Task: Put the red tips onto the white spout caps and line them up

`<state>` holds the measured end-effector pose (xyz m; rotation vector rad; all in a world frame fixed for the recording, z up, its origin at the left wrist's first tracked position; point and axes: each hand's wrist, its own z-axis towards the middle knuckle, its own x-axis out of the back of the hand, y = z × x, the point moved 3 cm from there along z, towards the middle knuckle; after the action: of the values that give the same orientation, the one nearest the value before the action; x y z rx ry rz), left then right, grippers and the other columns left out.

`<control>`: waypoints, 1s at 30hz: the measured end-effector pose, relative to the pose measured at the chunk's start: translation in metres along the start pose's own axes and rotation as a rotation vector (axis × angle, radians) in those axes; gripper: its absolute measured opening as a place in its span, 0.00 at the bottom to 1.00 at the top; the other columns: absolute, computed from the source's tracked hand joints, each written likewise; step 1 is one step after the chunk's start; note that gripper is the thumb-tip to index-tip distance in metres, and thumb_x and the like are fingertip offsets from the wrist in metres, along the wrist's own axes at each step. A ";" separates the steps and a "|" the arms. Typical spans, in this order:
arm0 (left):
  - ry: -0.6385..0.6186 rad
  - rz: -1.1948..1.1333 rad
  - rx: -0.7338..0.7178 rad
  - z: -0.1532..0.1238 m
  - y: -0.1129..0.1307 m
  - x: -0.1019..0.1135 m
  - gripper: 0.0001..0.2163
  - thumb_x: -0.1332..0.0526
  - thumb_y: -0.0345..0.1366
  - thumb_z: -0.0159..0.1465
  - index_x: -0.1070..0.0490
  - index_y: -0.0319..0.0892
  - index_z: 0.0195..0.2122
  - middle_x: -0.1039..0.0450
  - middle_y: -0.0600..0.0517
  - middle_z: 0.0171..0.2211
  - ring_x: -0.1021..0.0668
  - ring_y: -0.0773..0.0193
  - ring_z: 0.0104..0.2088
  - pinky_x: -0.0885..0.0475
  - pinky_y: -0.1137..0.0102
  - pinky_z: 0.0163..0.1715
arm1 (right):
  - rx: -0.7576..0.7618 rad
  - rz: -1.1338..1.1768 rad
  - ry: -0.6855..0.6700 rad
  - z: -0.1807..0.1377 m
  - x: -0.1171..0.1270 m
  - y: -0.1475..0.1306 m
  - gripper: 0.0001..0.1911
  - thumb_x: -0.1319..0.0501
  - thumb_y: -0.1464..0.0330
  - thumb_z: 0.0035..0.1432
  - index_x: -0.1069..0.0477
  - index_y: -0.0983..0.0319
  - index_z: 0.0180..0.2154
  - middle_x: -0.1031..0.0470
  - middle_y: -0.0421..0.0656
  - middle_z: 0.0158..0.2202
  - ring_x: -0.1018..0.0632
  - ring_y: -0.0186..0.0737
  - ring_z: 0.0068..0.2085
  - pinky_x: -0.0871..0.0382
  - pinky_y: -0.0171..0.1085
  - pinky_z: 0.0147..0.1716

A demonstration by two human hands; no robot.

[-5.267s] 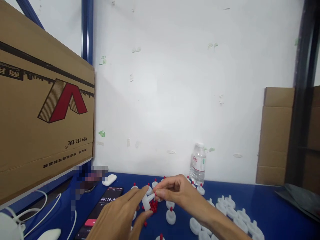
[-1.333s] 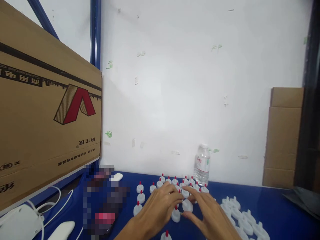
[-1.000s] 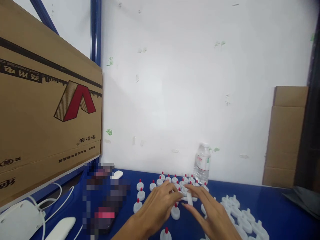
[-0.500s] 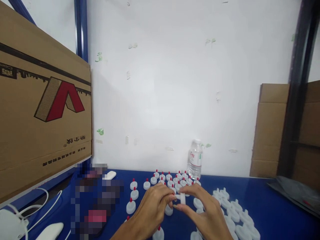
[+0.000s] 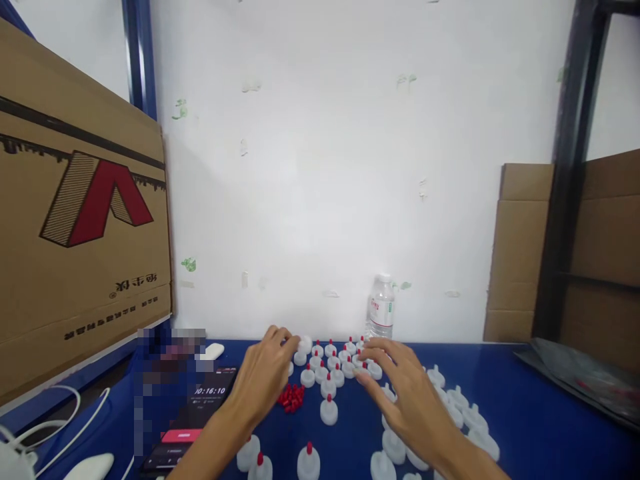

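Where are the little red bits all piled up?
The pile of small red caps lies on the blue table in the lower middle of the head view, just right of the left hand and left of a red-tipped white cap.

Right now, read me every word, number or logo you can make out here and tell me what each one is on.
"00:16:10": a timer on the phone lying on the blue table.
Large red and striped "A"-shaped logo: on the cardboard box; it appears upside down.
Black characters on that box: inverted, too small to read.
Water bottle label: red and green print, too blurred to read.
Patch beside the phone: pixelated, unreadable.
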<state>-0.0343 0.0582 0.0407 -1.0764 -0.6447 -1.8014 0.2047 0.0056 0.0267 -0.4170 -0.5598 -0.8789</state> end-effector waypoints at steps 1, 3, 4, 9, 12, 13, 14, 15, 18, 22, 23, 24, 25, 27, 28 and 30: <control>-0.020 0.046 0.015 0.002 -0.010 -0.003 0.18 0.50 0.20 0.66 0.25 0.43 0.47 0.25 0.45 0.47 0.28 0.53 0.50 0.28 0.66 0.40 | 0.000 -0.044 -0.018 0.000 0.001 0.005 0.10 0.44 0.62 0.70 0.26 0.56 0.44 0.22 0.46 0.46 0.23 0.48 0.51 0.31 0.50 0.54; -0.062 0.125 0.023 0.004 -0.026 -0.009 0.20 0.49 0.14 0.59 0.25 0.42 0.42 0.26 0.43 0.46 0.30 0.51 0.51 0.30 0.64 0.42 | -0.018 -0.125 -0.071 0.000 -0.001 0.015 0.13 0.47 0.64 0.72 0.26 0.57 0.39 0.21 0.44 0.40 0.22 0.46 0.46 0.36 0.54 0.56; -0.083 0.155 0.024 0.004 -0.033 -0.012 0.20 0.49 0.13 0.57 0.25 0.41 0.40 0.26 0.43 0.45 0.30 0.51 0.50 0.30 0.63 0.44 | -0.029 -0.157 -0.101 -0.001 -0.003 0.019 0.14 0.48 0.64 0.72 0.26 0.57 0.37 0.22 0.43 0.37 0.22 0.46 0.44 0.38 0.57 0.57; -0.177 0.227 0.021 0.002 -0.048 -0.026 0.20 0.49 0.14 0.55 0.25 0.41 0.38 0.25 0.45 0.42 0.29 0.50 0.48 0.33 0.61 0.46 | -0.039 -0.255 -0.179 -0.005 -0.011 0.027 0.19 0.50 0.63 0.73 0.26 0.58 0.34 0.22 0.41 0.31 0.22 0.45 0.39 0.43 0.60 0.58; -0.212 0.232 0.007 0.002 -0.048 -0.030 0.21 0.50 0.14 0.56 0.24 0.41 0.39 0.25 0.45 0.42 0.28 0.51 0.49 0.33 0.62 0.46 | -0.024 -0.292 -0.186 -0.007 -0.014 0.027 0.18 0.50 0.64 0.73 0.25 0.58 0.34 0.22 0.42 0.31 0.23 0.46 0.38 0.44 0.60 0.57; -0.220 0.233 0.005 0.002 -0.047 -0.030 0.22 0.51 0.13 0.56 0.24 0.41 0.39 0.25 0.45 0.42 0.28 0.51 0.49 0.33 0.62 0.46 | -0.019 -0.300 -0.193 -0.008 -0.015 0.027 0.18 0.50 0.64 0.73 0.25 0.58 0.35 0.22 0.42 0.31 0.23 0.46 0.38 0.43 0.60 0.57; -0.226 0.234 0.005 0.002 -0.046 -0.029 0.22 0.52 0.13 0.56 0.24 0.40 0.40 0.24 0.45 0.42 0.28 0.51 0.49 0.33 0.62 0.46 | -0.014 -0.306 -0.203 -0.009 -0.016 0.028 0.17 0.50 0.65 0.73 0.25 0.58 0.36 0.22 0.42 0.31 0.23 0.46 0.38 0.43 0.59 0.57; -0.231 0.235 0.006 0.002 -0.044 -0.027 0.22 0.52 0.13 0.56 0.24 0.40 0.40 0.24 0.44 0.42 0.27 0.51 0.49 0.33 0.62 0.47 | -0.009 -0.311 -0.216 -0.010 -0.017 0.029 0.17 0.50 0.65 0.73 0.25 0.58 0.36 0.22 0.42 0.31 0.23 0.46 0.39 0.43 0.59 0.56; -0.237 0.231 0.017 0.002 -0.041 -0.021 0.23 0.51 0.14 0.57 0.25 0.41 0.42 0.24 0.44 0.44 0.27 0.51 0.49 0.33 0.62 0.47 | -0.011 -0.327 -0.249 -0.012 -0.020 0.031 0.18 0.51 0.66 0.73 0.25 0.58 0.36 0.23 0.42 0.31 0.23 0.48 0.39 0.42 0.60 0.55; -0.246 0.204 0.020 0.000 -0.040 -0.020 0.24 0.51 0.13 0.55 0.24 0.40 0.44 0.25 0.43 0.45 0.28 0.49 0.50 0.33 0.61 0.47 | -0.039 -0.355 -0.274 -0.013 -0.020 0.035 0.18 0.51 0.67 0.72 0.24 0.59 0.35 0.22 0.44 0.31 0.22 0.48 0.39 0.42 0.60 0.54; -0.251 0.191 0.016 -0.001 -0.041 -0.021 0.24 0.50 0.13 0.55 0.24 0.39 0.45 0.25 0.42 0.45 0.28 0.49 0.50 0.33 0.60 0.48 | -0.043 -0.364 -0.285 -0.013 -0.021 0.036 0.18 0.50 0.67 0.72 0.24 0.59 0.36 0.22 0.44 0.31 0.22 0.49 0.39 0.42 0.60 0.54; -0.255 0.176 0.012 -0.001 -0.041 -0.022 0.24 0.49 0.13 0.54 0.24 0.38 0.45 0.25 0.42 0.45 0.28 0.48 0.50 0.33 0.60 0.48 | -0.048 -0.373 -0.299 -0.014 -0.021 0.036 0.17 0.50 0.67 0.72 0.23 0.59 0.36 0.22 0.45 0.31 0.22 0.49 0.39 0.42 0.61 0.54; -0.257 0.162 0.010 -0.001 -0.042 -0.023 0.24 0.49 0.13 0.54 0.25 0.38 0.47 0.25 0.42 0.45 0.28 0.48 0.50 0.33 0.59 0.48 | -0.053 -0.381 -0.316 -0.015 -0.022 0.037 0.18 0.49 0.67 0.71 0.23 0.59 0.35 0.21 0.45 0.31 0.22 0.50 0.39 0.42 0.61 0.54; -0.242 0.131 0.009 0.000 -0.041 -0.023 0.25 0.49 0.13 0.55 0.26 0.37 0.50 0.25 0.41 0.46 0.29 0.48 0.50 0.33 0.58 0.49 | -0.063 -0.394 -0.358 -0.017 -0.024 0.038 0.19 0.49 0.67 0.72 0.22 0.59 0.35 0.21 0.45 0.30 0.21 0.51 0.40 0.42 0.61 0.54; -0.228 0.113 0.009 0.001 -0.040 -0.022 0.25 0.50 0.14 0.57 0.27 0.36 0.52 0.26 0.40 0.47 0.29 0.48 0.50 0.33 0.58 0.49 | -0.066 -0.398 -0.380 -0.018 -0.026 0.038 0.19 0.49 0.67 0.72 0.21 0.59 0.35 0.20 0.45 0.30 0.21 0.51 0.40 0.42 0.62 0.55; -0.195 0.064 -0.002 0.003 -0.035 -0.019 0.22 0.52 0.16 0.62 0.26 0.37 0.51 0.26 0.41 0.47 0.29 0.49 0.49 0.33 0.58 0.49 | -0.065 -0.403 -0.422 -0.021 -0.029 0.037 0.19 0.49 0.67 0.72 0.20 0.58 0.36 0.20 0.45 0.29 0.20 0.51 0.40 0.42 0.63 0.55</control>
<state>-0.0605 0.0840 0.0263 -1.2711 -0.7163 -1.6556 0.2255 0.0326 -0.0120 -0.5653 -1.0292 -1.2066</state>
